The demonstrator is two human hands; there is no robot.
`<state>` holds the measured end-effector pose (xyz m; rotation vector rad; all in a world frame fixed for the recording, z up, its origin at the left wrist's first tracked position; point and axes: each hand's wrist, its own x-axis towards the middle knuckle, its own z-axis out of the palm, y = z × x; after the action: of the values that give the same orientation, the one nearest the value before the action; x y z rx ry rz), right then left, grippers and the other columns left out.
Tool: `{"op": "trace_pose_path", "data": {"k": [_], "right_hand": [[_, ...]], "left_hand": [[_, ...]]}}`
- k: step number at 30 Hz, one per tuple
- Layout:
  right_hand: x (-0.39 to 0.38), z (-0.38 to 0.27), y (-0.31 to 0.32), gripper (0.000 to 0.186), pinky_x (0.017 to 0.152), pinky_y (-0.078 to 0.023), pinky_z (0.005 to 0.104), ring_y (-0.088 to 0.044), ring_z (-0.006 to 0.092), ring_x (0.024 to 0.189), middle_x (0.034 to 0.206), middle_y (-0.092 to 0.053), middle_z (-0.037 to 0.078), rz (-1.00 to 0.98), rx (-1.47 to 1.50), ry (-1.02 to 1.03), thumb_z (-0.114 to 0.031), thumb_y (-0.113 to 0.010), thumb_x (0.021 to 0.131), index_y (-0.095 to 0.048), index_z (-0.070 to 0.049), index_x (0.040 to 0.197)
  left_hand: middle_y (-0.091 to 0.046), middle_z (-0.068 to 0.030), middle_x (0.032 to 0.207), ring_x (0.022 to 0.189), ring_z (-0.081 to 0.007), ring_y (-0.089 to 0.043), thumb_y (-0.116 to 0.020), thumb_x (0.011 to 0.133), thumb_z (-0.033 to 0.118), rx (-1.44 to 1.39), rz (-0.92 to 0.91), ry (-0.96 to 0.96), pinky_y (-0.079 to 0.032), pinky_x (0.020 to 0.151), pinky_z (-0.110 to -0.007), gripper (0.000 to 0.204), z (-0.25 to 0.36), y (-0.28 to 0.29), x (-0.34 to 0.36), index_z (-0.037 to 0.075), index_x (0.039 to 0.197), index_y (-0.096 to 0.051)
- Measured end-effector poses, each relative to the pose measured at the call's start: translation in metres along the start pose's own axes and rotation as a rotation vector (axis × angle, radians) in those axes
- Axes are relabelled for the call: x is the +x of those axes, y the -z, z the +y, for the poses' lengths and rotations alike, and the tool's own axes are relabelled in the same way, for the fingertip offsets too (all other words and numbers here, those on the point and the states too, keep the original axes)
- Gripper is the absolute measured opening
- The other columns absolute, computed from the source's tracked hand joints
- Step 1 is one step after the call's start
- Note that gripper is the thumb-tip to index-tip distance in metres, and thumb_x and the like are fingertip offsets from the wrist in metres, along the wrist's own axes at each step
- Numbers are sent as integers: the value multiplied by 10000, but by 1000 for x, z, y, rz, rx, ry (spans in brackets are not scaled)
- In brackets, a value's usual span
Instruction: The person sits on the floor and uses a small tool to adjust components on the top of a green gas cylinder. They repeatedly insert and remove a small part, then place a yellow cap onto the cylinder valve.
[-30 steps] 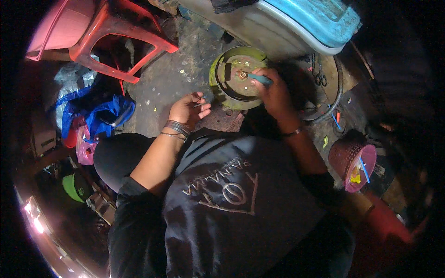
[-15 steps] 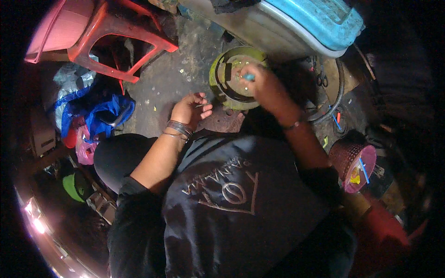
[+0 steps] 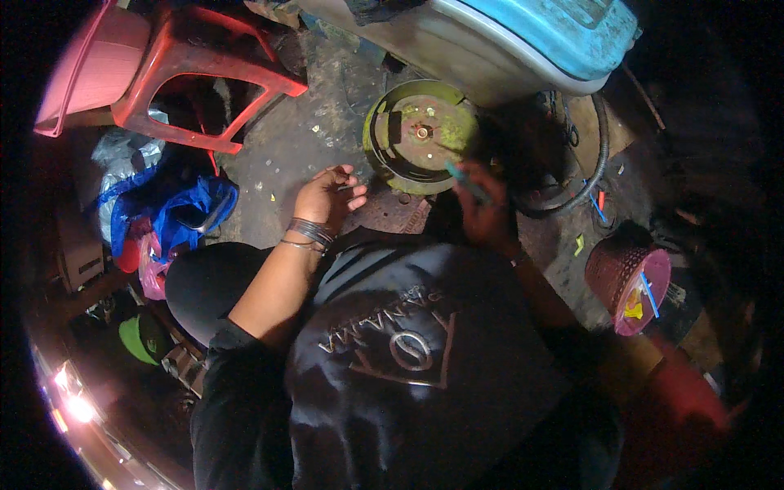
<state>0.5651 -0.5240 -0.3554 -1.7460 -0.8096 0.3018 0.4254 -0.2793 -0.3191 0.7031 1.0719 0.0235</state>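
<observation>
On the floor ahead of me lies a round, shallow, greenish-yellow part (image 3: pixel 437 122), worn and dirty, with a raised dark rim and a small brass-coloured ring (image 3: pixel 423 132) at its middle. My right hand (image 3: pixel 486 208), in shadow and a little smeared, is closed round a slim teal tool (image 3: pixel 456 171) just off the part's near right edge. What kind of tool it is does not show. Left of the part, my left hand (image 3: pixel 328 198) is held with curled fingers. A small glint shows between them, too small to name.
A red plastic stool (image 3: pixel 216 73) and blue bags (image 3: pixel 184 196) are at the left. A pale box with a blue lid (image 3: pixel 555 37) stands beyond the round part. At the right are a dark hose (image 3: pixel 603 155) and a pink basket (image 3: pixel 625 282) with scraps inside.
My right hand has drawn back from over the round part toward me, taking the teal tool along and uncovering the brass-coloured ring. The left hand keeps nearly the same pose.
</observation>
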Motion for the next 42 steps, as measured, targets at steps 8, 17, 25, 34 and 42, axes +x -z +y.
{"op": "trace_pose_path", "data": {"k": [8, 17, 25, 34, 42], "right_hand": [[92, -13, 2, 231, 848, -483, 364, -633, 288, 951, 1022, -642, 154, -50, -209, -50, -176, -674, 894, -537, -34, 1015], [120, -43, -36, 296, 698, -493, 479, -617, 425, 845, 869, -640, 226, -338, -528, 287, -262, -650, 899, -519, -68, 1081], [109, 9, -27, 308, 589, -513, 416, -650, 302, 672, 872, -644, 177, 335, -91, -121, -268, -597, 948, -470, -15, 1070], [25, 88, -10, 193, 923, -463, 436, -603, 329, 1057, 1026, -687, 114, 226, -99, -395, -82, -585, 863, -678, -31, 1025], [-5, 79, 19, 299, 930, -483, 407, -604, 297, 1091, 1123, -654, 149, 107, -624, -365, -142, -559, 909, -572, -34, 1187]], "left_hand": [[-551, -60, 886, 843, -268, -605, -546, 848, 120, 18, -8, 18, -511, 744, -386, 237, -4, -5, -2, 45, 1073, -555], [-555, -60, 878, 818, -257, -610, -539, 845, 106, -21, 4, -17, -524, 703, -373, 230, -4, -2, -8, 45, 1065, -558], [-559, -68, 880, 798, -254, -615, -533, 842, 87, -36, 40, -48, -531, 697, -372, 223, 2, -3, -14, 42, 1059, -559], [-566, -58, 815, 780, -235, -621, -493, 873, 111, 27, 22, -117, -517, 684, -358, 181, 2, -8, -6, 42, 1021, -571], [-588, -51, 698, 710, -228, -608, -553, 852, 94, 889, 16, -735, -495, 655, -346, 151, 1, -28, 7, 50, 957, -652]]}}
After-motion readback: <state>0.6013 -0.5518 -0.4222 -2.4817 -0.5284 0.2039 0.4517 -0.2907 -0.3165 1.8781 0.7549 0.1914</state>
